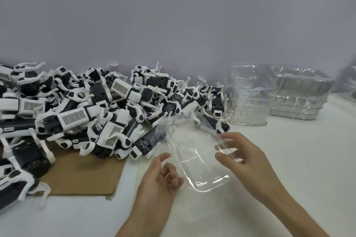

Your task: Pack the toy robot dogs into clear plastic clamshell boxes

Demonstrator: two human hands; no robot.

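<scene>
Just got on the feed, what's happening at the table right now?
A person holds one clear clamshell box between both hands: left hand at its left edge, right hand at its right. It looks empty; no dog is in it yet. The toy robot dogs lie piled on the left, partly on cardboard, and spare boxes are stacked at the back right.

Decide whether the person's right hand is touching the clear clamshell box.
Touching. The head view shows the right hand pinching the clamshell box at its right edge.
</scene>
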